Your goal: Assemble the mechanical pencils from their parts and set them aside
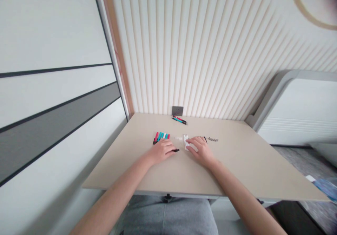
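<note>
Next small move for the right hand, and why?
Probably pinch one white stick and lift it clear: the right hand has its fingertips at that row, thumb and forefinger parted, while the left hand already holds a small black piece nearby. Whether a fingertip touches a stick is unclear.

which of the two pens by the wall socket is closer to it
The pink and black pen; the teal and black pen lies farther from the socket.

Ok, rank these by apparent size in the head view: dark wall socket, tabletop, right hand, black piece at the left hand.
1. Tabletop
2. Right hand
3. Dark wall socket
4. Black piece at the left hand
</note>
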The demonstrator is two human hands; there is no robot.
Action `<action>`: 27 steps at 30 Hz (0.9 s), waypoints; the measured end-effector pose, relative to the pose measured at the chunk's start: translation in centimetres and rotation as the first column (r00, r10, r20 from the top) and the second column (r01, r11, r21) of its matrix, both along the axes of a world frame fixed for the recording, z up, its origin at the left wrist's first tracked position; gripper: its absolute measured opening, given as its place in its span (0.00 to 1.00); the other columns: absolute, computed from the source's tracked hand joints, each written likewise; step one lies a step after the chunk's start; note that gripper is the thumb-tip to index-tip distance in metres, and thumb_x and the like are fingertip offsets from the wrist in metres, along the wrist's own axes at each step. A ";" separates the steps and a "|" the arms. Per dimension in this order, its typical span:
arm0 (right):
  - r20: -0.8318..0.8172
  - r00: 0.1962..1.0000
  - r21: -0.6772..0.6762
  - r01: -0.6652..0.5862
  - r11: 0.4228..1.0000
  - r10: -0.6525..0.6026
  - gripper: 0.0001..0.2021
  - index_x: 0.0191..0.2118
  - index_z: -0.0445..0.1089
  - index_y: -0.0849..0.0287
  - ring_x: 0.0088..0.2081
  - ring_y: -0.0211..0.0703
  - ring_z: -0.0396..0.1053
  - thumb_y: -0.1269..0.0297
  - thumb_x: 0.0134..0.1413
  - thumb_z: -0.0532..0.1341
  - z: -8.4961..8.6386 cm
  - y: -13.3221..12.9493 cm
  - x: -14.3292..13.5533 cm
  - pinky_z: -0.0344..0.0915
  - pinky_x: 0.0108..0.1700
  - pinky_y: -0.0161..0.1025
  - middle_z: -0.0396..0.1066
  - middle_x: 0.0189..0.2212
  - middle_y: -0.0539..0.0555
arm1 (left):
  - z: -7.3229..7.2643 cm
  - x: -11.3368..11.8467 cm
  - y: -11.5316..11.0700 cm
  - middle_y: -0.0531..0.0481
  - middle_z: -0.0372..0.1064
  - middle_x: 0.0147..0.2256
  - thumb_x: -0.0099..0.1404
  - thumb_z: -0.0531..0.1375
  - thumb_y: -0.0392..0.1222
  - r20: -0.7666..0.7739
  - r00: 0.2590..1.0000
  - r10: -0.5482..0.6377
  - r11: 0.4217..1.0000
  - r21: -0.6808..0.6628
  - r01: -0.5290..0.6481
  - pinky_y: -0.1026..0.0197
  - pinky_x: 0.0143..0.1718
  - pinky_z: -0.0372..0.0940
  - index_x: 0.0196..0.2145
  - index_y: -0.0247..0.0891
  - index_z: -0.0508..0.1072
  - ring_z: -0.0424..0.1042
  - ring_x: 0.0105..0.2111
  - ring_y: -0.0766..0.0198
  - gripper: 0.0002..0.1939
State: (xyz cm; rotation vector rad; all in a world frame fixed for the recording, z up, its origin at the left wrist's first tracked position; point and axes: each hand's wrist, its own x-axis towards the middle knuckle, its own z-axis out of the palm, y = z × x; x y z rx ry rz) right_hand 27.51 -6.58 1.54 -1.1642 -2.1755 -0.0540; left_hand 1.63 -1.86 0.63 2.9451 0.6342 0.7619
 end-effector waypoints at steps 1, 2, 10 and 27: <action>0.030 0.997 -0.003 -0.072 0.997 0.072 0.14 0.48 0.71 0.54 0.44 0.48 0.68 0.56 0.63 0.55 0.1 -0.2 -0.7 0.60 0.46 0.45 0.73 0.41 0.58 | -0.1 0.0 0.0 0.46 0.71 0.37 0.69 0.55 0.45 -0.011 1.000 -0.002 1.000 0.008 0.002 0.55 0.46 0.60 0.44 0.39 0.74 0.68 0.40 0.59 0.12; 0.057 0.990 -0.002 -0.127 0.992 0.127 0.15 0.48 0.71 0.54 0.44 0.48 0.68 0.54 0.63 0.56 0.1 -0.4 -1.3 0.61 0.46 0.45 0.73 0.40 0.58 | -0.1 0.1 0.0 0.46 0.71 0.36 0.69 0.55 0.45 -0.022 1.000 -0.004 1.000 0.015 0.004 0.55 0.46 0.60 0.44 0.39 0.74 0.68 0.39 0.59 0.12; 0.054 0.985 0.008 -0.165 0.986 0.164 0.15 0.44 0.73 0.54 0.40 0.46 0.69 0.52 0.62 0.56 -0.3 -0.3 -2.1 0.60 0.44 0.43 0.74 0.35 0.57 | 0.3 0.2 -0.3 0.46 0.71 0.38 0.68 0.56 0.43 -0.021 1.000 0.021 1.000 -0.003 -0.021 0.55 0.47 0.61 0.43 0.38 0.73 0.69 0.41 0.58 0.10; 0.108 0.851 0.004 0.517 0.856 -0.514 0.10 0.38 0.73 0.56 0.41 0.45 0.68 0.61 0.62 0.55 -1.4 1.3 3.5 0.52 0.42 0.41 0.75 0.37 0.54 | 1.0 -0.4 -0.4 0.48 0.72 0.39 0.70 0.53 0.38 0.077 0.981 0.180 0.983 -0.062 -0.175 0.55 0.49 0.61 0.41 0.40 0.73 0.69 0.41 0.60 0.10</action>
